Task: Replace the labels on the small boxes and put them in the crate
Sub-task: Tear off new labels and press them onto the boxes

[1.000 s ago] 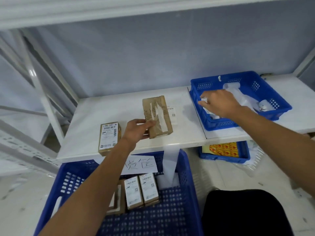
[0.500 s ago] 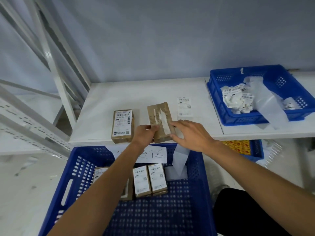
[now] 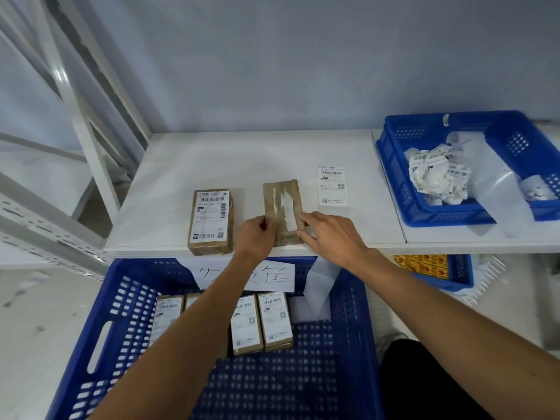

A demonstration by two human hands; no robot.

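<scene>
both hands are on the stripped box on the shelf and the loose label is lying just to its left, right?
Not quite. The loose label lies on the shelf to the right of the stripped box, not to its left; on its left sits a labelled box. The head view shows this. The left hand and right hand are both on the stripped box.

Right hand (image 3: 330, 237) left bin (image 3: 391, 171), now touching box (image 3: 281, 195)

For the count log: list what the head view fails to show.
Head view:
Boxes in the crate: left arm covers some; no count.
Loose label: print too small.
Lower bin: shelf hides most.
Bare box: left hand and right hand cover its near end.
</scene>
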